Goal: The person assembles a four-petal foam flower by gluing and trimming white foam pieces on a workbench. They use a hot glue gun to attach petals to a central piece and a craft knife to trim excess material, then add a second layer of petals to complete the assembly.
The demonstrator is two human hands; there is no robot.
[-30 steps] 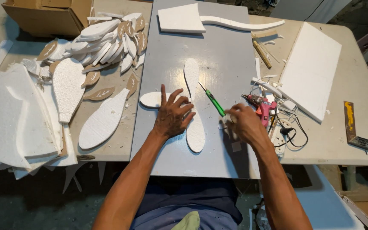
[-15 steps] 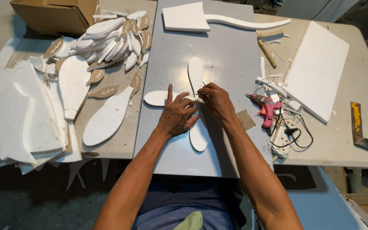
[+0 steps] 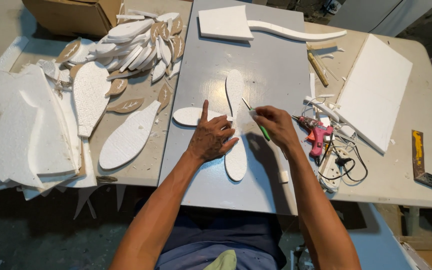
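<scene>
- Left hand (image 3: 210, 137) is laid flat, palm down, fingers spread, index finger pointed to 12 o'clock; nothing is gripped, only pressed.
- Under it a long white foam cutout (image 3: 236, 125) is held down; the piece runs from 12 to 6 o'clock on the grey board (image 3: 271, 55).
- A smaller oval foam piece (image 3: 188, 116) is seen at 9 o'clock of the long cutout, touching or crossing it under the left hand; which one, cannot be told.
- Right hand (image 3: 275, 126) is closed in a tight grip around a green-handled craft knife (image 3: 256, 120); the blade is pointed to 11 o'clock, its tip at the right edge of the long cutout.
- Pink glue gun (image 3: 317, 134) is lying at 3 o'clock of the right hand, near it, beside a tangle of black cable.
- A thick white foam slab (image 3: 376, 92) is lying at 2 o'clock on the desk (image 3: 401, 175).
- A heap of leaf-shaped foam cutouts (image 3: 136, 42) is piled at 10 o'clock, next to a cardboard box (image 3: 71, 15).
- Large foam offcuts (image 3: 21, 130) are stacked at 9 o'clock.
</scene>
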